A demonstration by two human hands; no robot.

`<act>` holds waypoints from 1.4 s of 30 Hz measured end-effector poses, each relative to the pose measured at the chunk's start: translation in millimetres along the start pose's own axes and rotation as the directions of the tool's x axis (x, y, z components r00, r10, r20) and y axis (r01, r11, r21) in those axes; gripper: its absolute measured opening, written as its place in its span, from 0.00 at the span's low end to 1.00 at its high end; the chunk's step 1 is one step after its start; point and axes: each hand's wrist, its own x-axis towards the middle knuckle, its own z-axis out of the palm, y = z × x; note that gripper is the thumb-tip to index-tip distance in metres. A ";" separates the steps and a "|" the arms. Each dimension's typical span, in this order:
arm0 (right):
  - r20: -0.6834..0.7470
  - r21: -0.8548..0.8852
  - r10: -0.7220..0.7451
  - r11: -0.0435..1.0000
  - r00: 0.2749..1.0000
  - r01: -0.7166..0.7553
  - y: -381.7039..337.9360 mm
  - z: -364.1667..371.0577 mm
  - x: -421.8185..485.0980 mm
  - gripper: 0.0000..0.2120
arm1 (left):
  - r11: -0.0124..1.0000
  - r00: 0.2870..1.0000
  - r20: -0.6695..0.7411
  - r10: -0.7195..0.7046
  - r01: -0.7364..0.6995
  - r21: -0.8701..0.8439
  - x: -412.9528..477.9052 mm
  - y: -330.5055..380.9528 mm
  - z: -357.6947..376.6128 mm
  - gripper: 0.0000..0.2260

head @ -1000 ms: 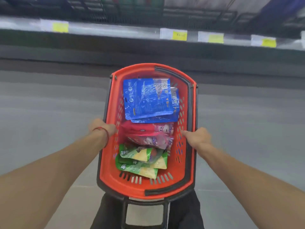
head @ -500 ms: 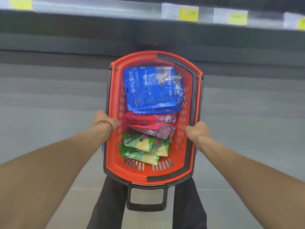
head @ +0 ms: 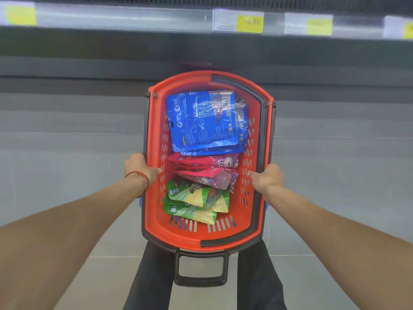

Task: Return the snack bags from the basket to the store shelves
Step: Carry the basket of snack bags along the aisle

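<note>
A red perforated plastic basket (head: 257, 233) is gripped by left hand (head: 139, 168) and right hand (head: 267, 179), fingers curled over opposite rims for carrying; glossy foil snack bags (head: 201, 121) lie between them.

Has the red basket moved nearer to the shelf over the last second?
Yes. The basket now sits closer to the shelf edge with its yellow price tag.

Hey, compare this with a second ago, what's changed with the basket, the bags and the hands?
The view has closed in on the shelf edge: its price tags now sit larger at the top of the frame. The basket is carried along, its black handle now showing in full. Nothing was picked up or released. The left hand and right hand keep their grip on the rims; blue bags, pink bags and green bags lie as before.
</note>
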 end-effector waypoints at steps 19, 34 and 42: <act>0.246 -0.193 -0.347 0.898 0.905 0.396 5.6 -89.3 -43.6 0.11 | 0.891 0.967 -0.086 -0.238 0.182 -0.416 -130.2 -3.6 43.6 0.26; 0.481 -0.298 -0.525 0.656 0.702 0.694 53.0 -100.7 -155.8 0.07 | 0.503 0.894 0.074 -0.442 0.316 -0.804 -278.8 -37.6 80.4 0.20; 0.568 -0.284 -0.599 0.502 0.565 0.817 38.8 -124.2 -148.2 0.12 | 0.294 0.836 0.163 -0.523 0.357 -0.887 -311.4 -12.7 99.3 0.19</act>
